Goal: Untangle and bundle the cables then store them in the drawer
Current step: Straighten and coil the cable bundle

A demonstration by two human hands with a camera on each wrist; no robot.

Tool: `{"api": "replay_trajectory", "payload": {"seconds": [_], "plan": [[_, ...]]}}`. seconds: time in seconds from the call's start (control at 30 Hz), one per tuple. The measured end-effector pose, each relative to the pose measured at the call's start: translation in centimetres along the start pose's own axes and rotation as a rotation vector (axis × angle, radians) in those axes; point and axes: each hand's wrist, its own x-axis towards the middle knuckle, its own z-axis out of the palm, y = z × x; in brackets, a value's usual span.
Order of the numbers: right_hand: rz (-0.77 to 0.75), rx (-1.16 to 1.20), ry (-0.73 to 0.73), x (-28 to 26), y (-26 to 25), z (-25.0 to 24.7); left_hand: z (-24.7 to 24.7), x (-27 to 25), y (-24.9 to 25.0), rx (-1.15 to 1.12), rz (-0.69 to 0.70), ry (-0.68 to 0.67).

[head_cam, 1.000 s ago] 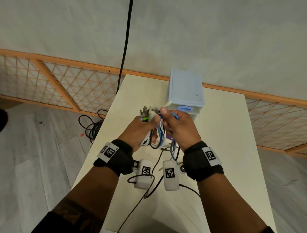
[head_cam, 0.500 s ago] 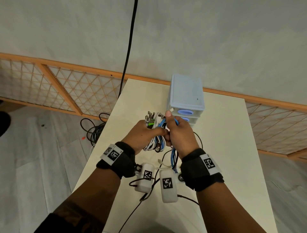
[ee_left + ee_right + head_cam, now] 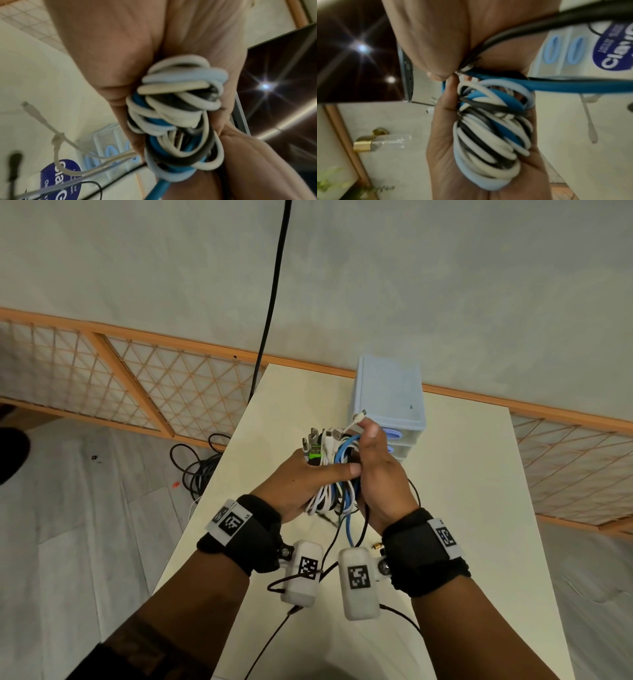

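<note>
I see my left hand (image 3: 301,481) clasping the upright coil of white, blue and black cables (image 3: 334,470), while my right hand (image 3: 380,474), nearer the pale blue plastic drawer unit (image 3: 390,392) behind, pinches its white end.

Cable bundle (image 3: 334,470) between left hand (image 3: 301,484) and right hand (image 3: 383,474), before drawer unit (image 3: 388,395) on table (image 3: 462,508).

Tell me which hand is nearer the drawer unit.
Right. The right hand overlaps the drawer unit front in the head view, pinching a white plug; the left hand grips the cables farther left.
</note>
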Motion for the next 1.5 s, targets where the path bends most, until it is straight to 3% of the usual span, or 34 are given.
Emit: {"api": "replay_trajectory", "payload": {"seconds": [0.3,0.53,0.67,0.83,1.07,1.23,1.4,1.5], "plan": [[-0.065,0.057,0.042,0.0,0.7,0.2,-0.8,0.2,0.7,0.236,0.031,-0.088],[-0.110,-0.067,0.152,1.2,0.9,-0.1,1.0,1.0,-0.4,0.179,0.133,0.079],[-0.024,-0.126,0.028,0.9,0.9,-0.8,1.1,1.1,-0.5,0.144,0.146,0.105],[-0.034,-0.277,-0.229,-0.8,0.2,-2.0,0.2,1.6,0.4,-0.098,0.093,0.280],[0.092,-0.201,-0.360,-1.1,0.2,-1.0,0.5,1.7,1.1,-0.204,0.100,0.287],[0.085,-0.228,-0.386,-2.4,2.1,-2.1,-0.2,2.6,4.4,-0.350,0.111,0.311],[0.119,-0.365,-0.312,-3.3,2.3,-3.6,-2.3,2.6,4.4,0.092,0.100,0.418],[0.051,-0.392,-0.277,-2.7,1.5,-3.7,-2.4,2.4,3.3,-0.018,0.045,0.496]]}}
